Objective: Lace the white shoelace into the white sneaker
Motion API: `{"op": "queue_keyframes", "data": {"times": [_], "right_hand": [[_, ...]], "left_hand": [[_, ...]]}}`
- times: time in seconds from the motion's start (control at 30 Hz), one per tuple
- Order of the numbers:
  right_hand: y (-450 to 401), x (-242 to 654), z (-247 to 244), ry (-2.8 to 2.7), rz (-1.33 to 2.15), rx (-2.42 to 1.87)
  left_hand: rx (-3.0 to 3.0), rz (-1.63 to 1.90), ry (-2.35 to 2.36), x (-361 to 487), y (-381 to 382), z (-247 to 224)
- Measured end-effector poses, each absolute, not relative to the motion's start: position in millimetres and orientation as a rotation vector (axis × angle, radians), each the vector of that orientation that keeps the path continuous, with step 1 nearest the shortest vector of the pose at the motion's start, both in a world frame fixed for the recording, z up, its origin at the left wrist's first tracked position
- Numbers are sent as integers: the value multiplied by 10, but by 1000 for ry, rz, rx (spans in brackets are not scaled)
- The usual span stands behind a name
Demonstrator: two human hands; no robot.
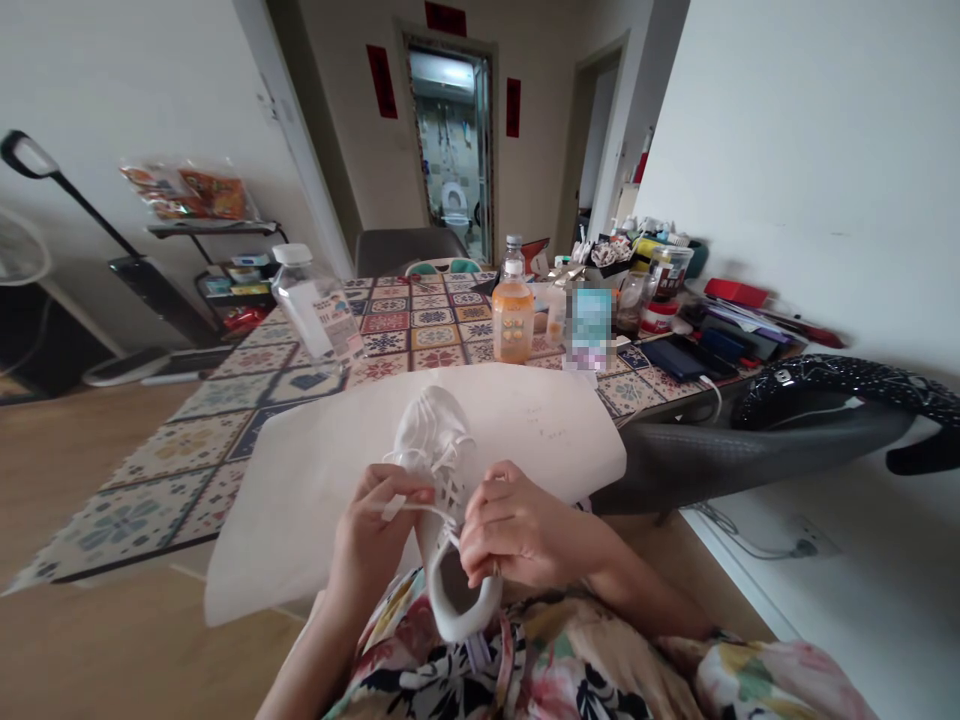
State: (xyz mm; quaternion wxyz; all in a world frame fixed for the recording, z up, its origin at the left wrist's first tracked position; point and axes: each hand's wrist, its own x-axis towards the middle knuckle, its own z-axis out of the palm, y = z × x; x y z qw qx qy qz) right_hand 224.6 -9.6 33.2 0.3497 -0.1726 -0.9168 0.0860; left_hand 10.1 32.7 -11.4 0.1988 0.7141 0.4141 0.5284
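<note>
White lace-up sneaker (436, 440) in head view, held above the lap, toe up and away from the wearer, heel opening down toward a floral-print garment (525, 672). Left hand (371, 535) pinching a white lace (409, 508) between thumb and fingers, lace taut from the eyelets, loose end poking past the pinch. Right hand (517, 525) w/ fingers curled around the shoe's side nr the collar, palm partly hidden. Shoe between both hands: R hand on it, L fingertips touching or just beside it, hard to tell. Large white paper sheet (315, 490) just behind the shoe, faint pen marks on it. Farther off, patterned-cloth desk (409, 340) w/ orange-filled plastic bottle (513, 320) and clear bottle w/ white cap (307, 300); dark wallets or cases (679, 360) at its right side.

Likely risks, by judgement: lace end slipping from the L pinch if tension drops; lace snagging in an eyelet under a slanted pull; shoe tipping from the R hand, w/ curled fingers as the only visible support, then dropping to lap or floor.
</note>
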Motion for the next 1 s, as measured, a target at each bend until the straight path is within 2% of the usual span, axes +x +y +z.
{"op": "queue_keyframes", "data": {"times": [0.17, 0.33, 0.47, 0.57, 0.63, 0.73, 0.8, 0.87, 1.0], "right_hand": [[-86, 2239, 325, -2403, 203, -469], [-151, 2282, 364, -2430, 50, -687], [-184, 2298, 368, -2426, 43, -866], [-190, 2295, 382, -2398, 106, -837], [-197, 2288, 428, -2367, 299, -652], [-202, 2291, 552, -2392, 738, 97], [-191, 2326, 629, -2399, 860, 448], [-166, 2384, 655, -2404, 832, 315], [-88, 2460, 530, -2240, 572, -529]], "left_hand": [[2076, 1489, 1163, 69, 384, -147], [2109, 1510, 1095, -2, 301, -88], [2262, 1309, 868, -1, 170, 8], [2319, 1238, 826, 18, 114, 56], [2328, 1241, 856, 27, 104, 68], [2331, 1257, 868, 33, 108, 59], [2324, 1268, 857, 37, 112, 40], [2295, 1263, 847, 47, 112, 20], [2214, 1202, 790, 84, 92, 23]]}}
